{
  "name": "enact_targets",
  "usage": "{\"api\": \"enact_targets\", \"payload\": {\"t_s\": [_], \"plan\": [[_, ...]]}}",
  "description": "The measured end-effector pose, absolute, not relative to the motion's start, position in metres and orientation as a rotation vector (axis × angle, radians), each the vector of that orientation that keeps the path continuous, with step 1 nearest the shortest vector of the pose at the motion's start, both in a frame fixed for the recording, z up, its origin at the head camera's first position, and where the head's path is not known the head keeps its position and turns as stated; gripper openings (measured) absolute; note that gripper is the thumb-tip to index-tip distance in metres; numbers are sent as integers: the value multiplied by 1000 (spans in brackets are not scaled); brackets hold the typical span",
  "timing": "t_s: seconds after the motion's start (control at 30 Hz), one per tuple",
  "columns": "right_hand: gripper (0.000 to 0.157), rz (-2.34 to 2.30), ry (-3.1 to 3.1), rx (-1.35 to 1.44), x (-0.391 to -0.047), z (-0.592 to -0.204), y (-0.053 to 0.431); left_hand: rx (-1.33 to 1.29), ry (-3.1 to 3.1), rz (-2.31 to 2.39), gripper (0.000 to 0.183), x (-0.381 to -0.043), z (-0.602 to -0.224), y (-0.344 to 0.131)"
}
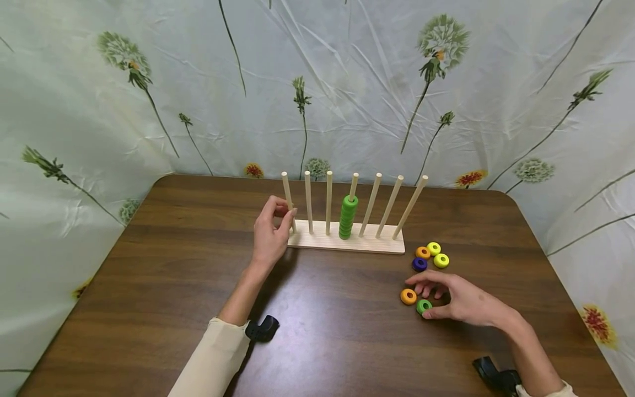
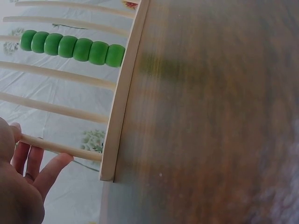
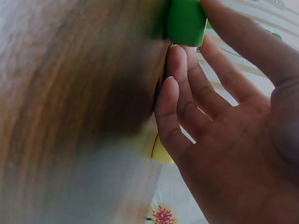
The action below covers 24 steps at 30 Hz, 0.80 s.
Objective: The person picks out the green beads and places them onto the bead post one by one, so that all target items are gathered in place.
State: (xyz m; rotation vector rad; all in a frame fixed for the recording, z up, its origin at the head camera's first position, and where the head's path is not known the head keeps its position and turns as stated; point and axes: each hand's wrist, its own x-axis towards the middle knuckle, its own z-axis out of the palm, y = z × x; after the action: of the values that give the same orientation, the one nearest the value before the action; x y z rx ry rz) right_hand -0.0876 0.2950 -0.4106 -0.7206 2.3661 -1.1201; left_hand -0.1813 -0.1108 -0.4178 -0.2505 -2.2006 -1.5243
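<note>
A wooden stand point(image 1: 322, 242) carries a row of several upright pegs. Green rings point(image 1: 348, 218) are stacked on its middle peg; the pegs to either side are bare. My left hand point(image 1: 270, 234) holds the leftmost peg point(image 2: 84, 153) between thumb and fingers. On the table to the right, my right hand point(image 1: 461, 300) is over a loose green ring point(image 1: 424, 306), thumb tip at the ring's edge and the other fingers loosely bent beyond it. An orange ring point(image 1: 408, 296) lies just left of that green one, below the index fingertip.
Behind the right fingers lie a dark blue ring point(image 1: 419, 264), another orange ring point(image 1: 423, 252) and two yellow rings point(image 1: 441, 261), grouped near the stand's right end. The brown wooden table point(image 1: 317, 342) backs onto a flower-printed cloth point(image 1: 357, 99).
</note>
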Motion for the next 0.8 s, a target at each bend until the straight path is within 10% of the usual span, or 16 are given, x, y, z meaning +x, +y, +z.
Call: {"api": "enact_targets", "payload": {"t_s": [0.8], "plan": [[33, -1181, 2588, -577, -94, -404, 288, -255, -2214, -1507, 12, -182, -418, -111]]}}
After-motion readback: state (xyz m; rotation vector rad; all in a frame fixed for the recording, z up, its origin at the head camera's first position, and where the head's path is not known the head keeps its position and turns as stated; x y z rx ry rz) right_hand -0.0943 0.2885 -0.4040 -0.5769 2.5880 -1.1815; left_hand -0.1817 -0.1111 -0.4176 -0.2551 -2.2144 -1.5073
